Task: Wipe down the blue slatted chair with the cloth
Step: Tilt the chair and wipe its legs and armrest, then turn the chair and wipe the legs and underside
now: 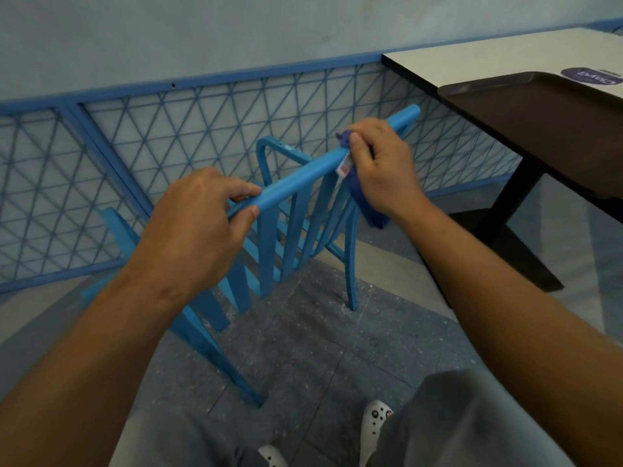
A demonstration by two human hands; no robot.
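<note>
Indoors, the blue slatted chair (pixel 286 230) stands on a speckled grey tile floor (pixel 337 348) beside a blue lattice railing (pixel 168 129). The left hand (pixel 195 227) grips its top rail; the right hand (pixel 381 163) clamps the cloth (pixel 367 210) around it. A brown tray (pixel 539 129) overhangs the white table (pixel 488 59).

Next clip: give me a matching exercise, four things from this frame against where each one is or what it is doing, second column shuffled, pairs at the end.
Things:
1. left hand
2. right hand
3. brown tray
4. white clog

States:
A. lies on the white table
B. presses the blue cloth round the top rail
C. stands on the grey floor
D. grips the bare top rail of the blue slatted chair

Pairs: 1-D, 2-B, 3-A, 4-C
</note>
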